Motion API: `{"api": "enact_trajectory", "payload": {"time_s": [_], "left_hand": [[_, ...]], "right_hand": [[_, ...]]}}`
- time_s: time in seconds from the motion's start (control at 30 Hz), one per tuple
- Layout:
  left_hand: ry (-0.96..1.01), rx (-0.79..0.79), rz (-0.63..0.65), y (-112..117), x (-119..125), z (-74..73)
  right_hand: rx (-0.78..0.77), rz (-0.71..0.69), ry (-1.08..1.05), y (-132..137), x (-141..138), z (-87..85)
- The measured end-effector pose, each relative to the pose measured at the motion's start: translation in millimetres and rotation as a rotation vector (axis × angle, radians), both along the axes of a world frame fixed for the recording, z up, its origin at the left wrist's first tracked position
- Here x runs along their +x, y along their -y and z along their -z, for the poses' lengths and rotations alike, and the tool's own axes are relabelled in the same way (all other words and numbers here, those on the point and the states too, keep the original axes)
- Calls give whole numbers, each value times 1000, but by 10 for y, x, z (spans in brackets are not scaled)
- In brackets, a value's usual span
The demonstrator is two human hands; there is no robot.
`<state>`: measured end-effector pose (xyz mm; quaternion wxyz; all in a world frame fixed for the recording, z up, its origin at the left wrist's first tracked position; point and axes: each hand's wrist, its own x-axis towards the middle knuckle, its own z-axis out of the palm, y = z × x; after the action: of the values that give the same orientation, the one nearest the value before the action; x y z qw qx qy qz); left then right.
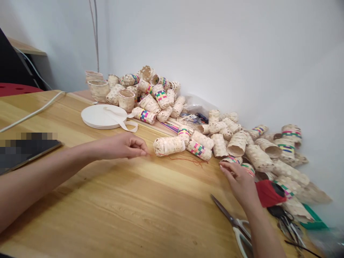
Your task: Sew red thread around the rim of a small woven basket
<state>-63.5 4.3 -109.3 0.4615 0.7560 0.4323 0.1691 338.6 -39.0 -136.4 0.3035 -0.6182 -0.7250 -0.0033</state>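
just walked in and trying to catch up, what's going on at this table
Someone is working bare-handed among small woven baskets heaped along the wall. The left hand, fingers curled, is beside a plain basket lying on its side; the right hand is by the heap, fingertips close together. Loose red thread lies between them, but whether either hand holds some is too fine to tell. Scissors lie on the wooden table by the right forearm.
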Motion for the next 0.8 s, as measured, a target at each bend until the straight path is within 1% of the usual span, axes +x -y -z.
{"api": "enact_trajectory", "payload": {"time_s": [0.07, 0.17, 0.27, 0.33, 0.37, 0.4, 0.5, 0.57, 0.67, 0.8], "left_hand": [[116, -101, 107, 151, 87, -39], [243, -239, 215, 344, 201, -77], [335, -328, 220, 429, 281, -55], [372, -362, 182, 427, 320, -2], [381, -378, 164, 417, 336, 32], [383, -392, 149, 403, 352, 69], [359, -412, 122, 367, 389, 170], [326, -403, 107, 352, 402, 218], [288, -378, 54, 323, 394, 266], [297, -376, -21, 255, 361, 313]], "right_hand": [[-48, -138, -79, 75, -293, -69], [-234, -350, -250, 236, -845, -172], [-489, -592, -464, 355, -1331, -229], [-598, -692, -551, 376, -1530, -237], [-606, -696, -540, 373, -1584, -235], [-577, -672, -487, 365, -1609, -231], [-362, -528, -233, 341, -1550, -215], [-249, -460, -123, 332, -1458, -195], [-200, -384, -71, 318, -1325, -158], [-171, -277, -88, 278, -1195, -134]]}}
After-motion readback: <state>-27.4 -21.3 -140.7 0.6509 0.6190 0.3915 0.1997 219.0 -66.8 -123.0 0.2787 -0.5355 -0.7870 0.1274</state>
